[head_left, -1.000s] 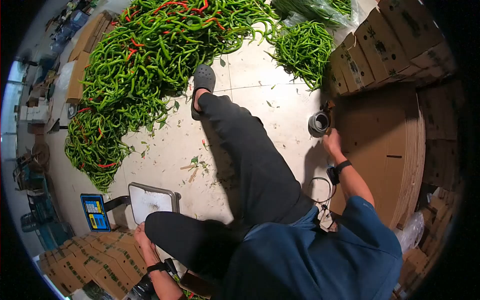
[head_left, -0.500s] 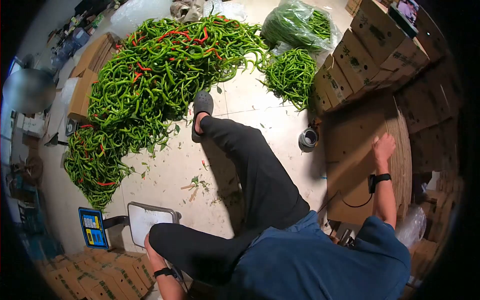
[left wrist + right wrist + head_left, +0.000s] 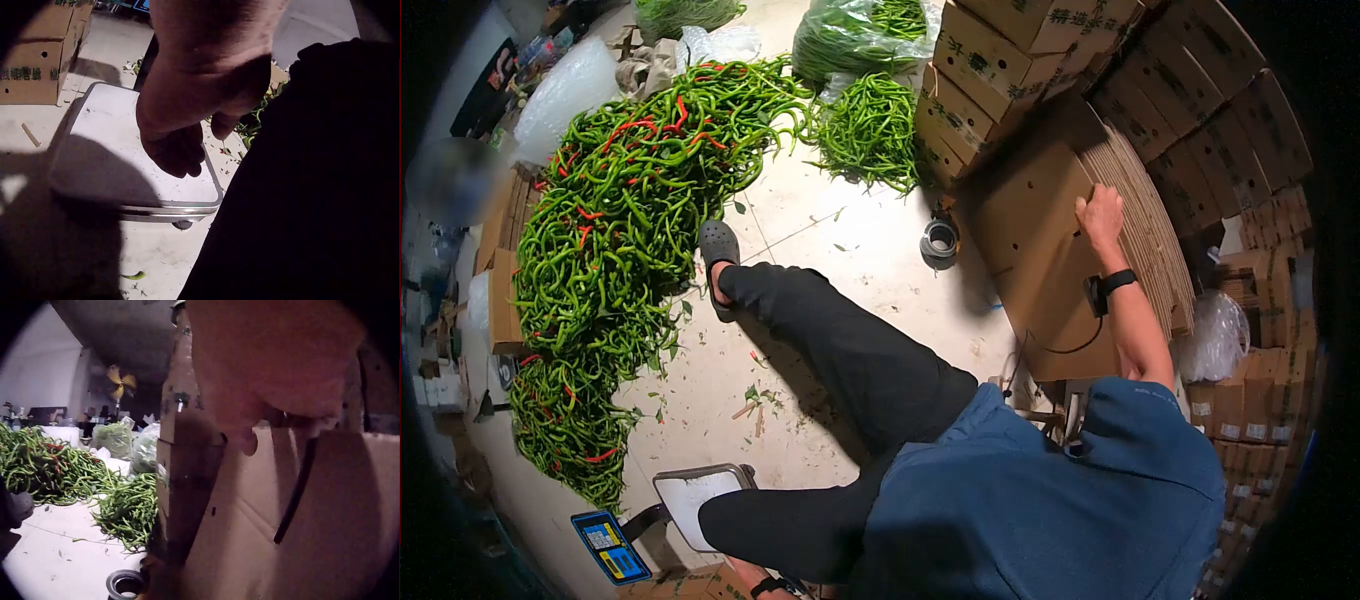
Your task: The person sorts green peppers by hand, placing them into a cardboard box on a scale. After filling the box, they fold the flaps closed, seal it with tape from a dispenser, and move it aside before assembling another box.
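Observation:
My right hand is at the upper edge of a stack of flattened cardboard boxes. Its fingers are curled, and in the right wrist view the thumb overlaps the face of the front cardboard, beside a dark slot. Over the white platform of a weighing scale hangs my left hand, loosely curled with nothing in it. The knee hides this hand in the head view, where the scale's blue display shows at lower left.
A big heap of green and red chilli peppers covers the left floor. A smaller heap lies beside a plastic bag of peppers. Stacked boxes border the cardboard. A dark tape roll stands on the floor.
My right hand has left the tape roll and gone right to the edge of the flattened boxes. The head view has turned right, and my left hand has passed out of sight behind the knee.

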Demonstrator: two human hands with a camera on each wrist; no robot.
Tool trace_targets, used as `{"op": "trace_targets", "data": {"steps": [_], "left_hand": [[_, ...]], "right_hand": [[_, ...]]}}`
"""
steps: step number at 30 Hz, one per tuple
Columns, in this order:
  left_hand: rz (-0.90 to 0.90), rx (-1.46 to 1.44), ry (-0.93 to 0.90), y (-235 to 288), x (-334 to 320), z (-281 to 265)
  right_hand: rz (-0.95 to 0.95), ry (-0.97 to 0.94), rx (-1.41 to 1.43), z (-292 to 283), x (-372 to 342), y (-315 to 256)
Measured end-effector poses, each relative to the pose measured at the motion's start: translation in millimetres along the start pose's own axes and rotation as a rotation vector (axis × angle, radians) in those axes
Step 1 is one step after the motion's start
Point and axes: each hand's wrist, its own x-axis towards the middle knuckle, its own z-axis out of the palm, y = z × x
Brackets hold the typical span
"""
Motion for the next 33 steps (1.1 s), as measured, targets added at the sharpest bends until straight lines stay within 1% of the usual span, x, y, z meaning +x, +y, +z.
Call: {"op": "trace_targets", "data": {"steps": [1, 3, 4, 6, 7, 9, 11, 13, 14, 15, 16, 17, 18, 19, 20, 22, 23, 24, 25, 26, 28, 29, 30, 31, 32, 33], "left_hand": [[-0.001, 0.003, 0.004, 0.1, -0.5, 1.9], [0.001, 0.01, 0.013, 0.9, -2.2, 3.6], [-0.01, 0.01, 0.008, 1.7, -2.5, 4.7], [-0.003, 0.009, 0.015, 2.2, -3.8, 0.7], [0.0, 0.007, 0.011, 2.9, -3.3, -1.0], [0.009, -0.001, 0.001, 4.0, -0.2, -1.6], [0.031, -0.023, -0.011, 4.9, 2.2, -3.5], [0.076, -0.052, -0.037, 3.5, 3.7, -8.7], [0.119, -0.066, -0.055, 0.4, 10.7, -12.8], [0.161, -0.072, -0.06, -3.7, 14.7, -19.2], [0.128, -0.139, 0.023, 14.2, -20.7, 25.2], [0.098, -0.203, 0.095, 40.1, -47.7, 71.5], [0.113, -0.123, 0.028, 36.4, 2.6, 28.2], [0.118, -0.034, -0.046, 43.8, 35.8, 6.4], [0.134, -0.039, -0.022, 40.3, 50.0, -23.5], [0.298, 0.157, 0.145, 53.6, 54.5, -12.5], [0.303, 0.146, 0.156, 63.4, 47.7, -2.9], [0.36, 0.072, 0.141, 72.6, 38.3, 3.6], [0.416, -0.008, 0.129, 80.0, 26.5, 12.3], [0.445, 0.013, 0.115, 85.8, 17.6, 18.4], [0.504, 0.061, 0.086, 97.2, 3.4, 25.4], [0.538, 0.066, 0.074, 102.6, -6.2, 29.7], [0.621, 0.065, 0.097, 110.1, -18.4, 36.6], [0.703, 0.069, 0.124, 118.1, -33.9, 43.7], [0.816, 0.019, 0.147, 125.0, -52.9, 52.0], [0.931, -0.031, 0.173, 132.8, -73.1, 61.0]], "right_hand": [[0.002, -0.004, -0.001, -13.8, -0.5, -4.4], [0.049, -0.245, 0.136, -42.6, -2.7, -11.0], [0.053, -0.25, 0.137, -37.0, -1.9, -2.4], [-0.008, -0.394, 0.132, -24.3, 2.2, 23.4], [-0.008, -0.398, 0.135, -23.7, -4.1, 28.4], [-0.21, -0.329, -0.014, -31.8, -29.8, 34.8], [-0.233, -0.268, -0.134, -53.2, -51.7, 23.3], [-0.29, -0.219, -0.143, -64.5, -64.1, 15.9], [-0.341, -0.129, -0.134, -56.7, -70.3, 17.4], [-0.367, -0.243, 0.095, -23.4, -54.2, 44.8], [-0.409, -0.404, 0.392, -10.5, -40.5, 58.5], [-0.193, -0.478, 0.579, 7.3, -22.1, 75.3], [-0.385, -0.306, 0.5, 44.2, 10.5, 112.1], [-0.268, -0.384, 0.587, 14.2, 32.6, 99.3], [-0.278, -0.371, 0.566, -24.6, 54.1, 94.2], [-0.467, -0.307, 0.437, -100.5, 78.7, 17.5], [-0.562, -0.276, 0.385, -135.6, 84.9, -22.9], [-0.661, -0.243, 0.334, -171.0, 82.1, -68.1], [-0.746, -0.236, 0.318, -197.2, 90.6, -97.9], [-0.861, -0.223, 0.306, -226.4, 65.6, -148.1], [-1.114, -0.237, 0.36, -276.8, 18.5, -230.9], [-1.103, -0.188, 0.628, -299.5, -32.1, -277.9], [-1.185, -0.327, 0.745, -316.5, -56.6, -318.9], [-1.605, -0.132, 0.348, -365.9, -102.7, -355.3], [-1.569, -0.26, 0.589, -377.5, -146.4, -387.9], [-1.687, -0.171, 0.596, -389.6, -178.7, -417.0]]}}
